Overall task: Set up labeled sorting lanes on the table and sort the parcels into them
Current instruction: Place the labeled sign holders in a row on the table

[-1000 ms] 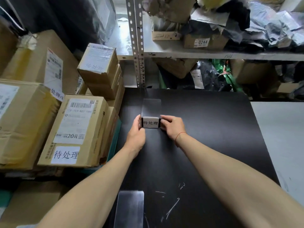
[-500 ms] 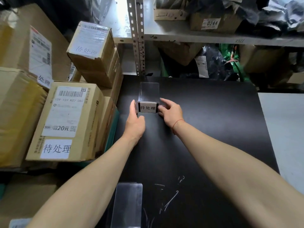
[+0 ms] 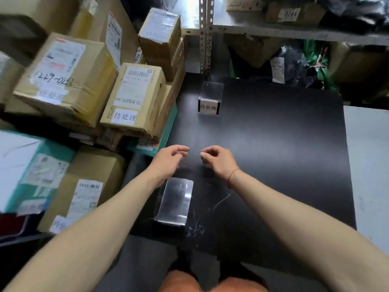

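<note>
A clear acrylic sign holder with a white label (image 3: 209,106) stands alone at the far left of the black table (image 3: 273,144). A second clear holder (image 3: 176,200), with no label visible, lies near the table's front edge. My left hand (image 3: 169,160) and my right hand (image 3: 216,160) hover side by side above the table between the two holders, fingers loosely curled and holding nothing. Labelled cardboard parcels (image 3: 134,98) are stacked to the left of the table.
More brown boxes (image 3: 65,74) and a teal and white box (image 3: 27,169) pile up on the left. A metal shelf upright (image 3: 205,36) stands behind the table, with boxes and dark bags on and under the shelf. A pale surface (image 3: 368,165) adjoins the table's right edge.
Both hands have let go of the labelled holder and drawn back toward me. The holder stays standing at the far left of the table. The camera has tilted down.
</note>
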Demonstrator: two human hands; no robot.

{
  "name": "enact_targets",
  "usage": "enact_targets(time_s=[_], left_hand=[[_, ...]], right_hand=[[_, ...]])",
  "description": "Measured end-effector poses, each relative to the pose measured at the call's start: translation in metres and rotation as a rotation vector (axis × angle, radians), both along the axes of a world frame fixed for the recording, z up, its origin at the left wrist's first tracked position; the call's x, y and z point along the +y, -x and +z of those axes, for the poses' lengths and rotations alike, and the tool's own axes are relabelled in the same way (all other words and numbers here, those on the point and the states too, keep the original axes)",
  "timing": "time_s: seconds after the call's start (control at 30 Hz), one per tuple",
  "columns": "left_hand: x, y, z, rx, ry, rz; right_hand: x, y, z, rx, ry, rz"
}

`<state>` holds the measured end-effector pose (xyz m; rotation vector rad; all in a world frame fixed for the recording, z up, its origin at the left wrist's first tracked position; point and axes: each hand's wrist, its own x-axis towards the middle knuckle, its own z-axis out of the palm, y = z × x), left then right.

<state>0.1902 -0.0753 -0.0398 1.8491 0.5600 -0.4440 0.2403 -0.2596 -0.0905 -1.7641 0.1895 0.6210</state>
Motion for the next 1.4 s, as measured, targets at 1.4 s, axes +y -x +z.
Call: enact_targets(time_s=[1.4], left_hand=[[0.031,0.161,-0.010,0.092,0.405,0.212]], right_hand=[[-0.011,0.194,0.017,-0.178,0.038,-0.070]])
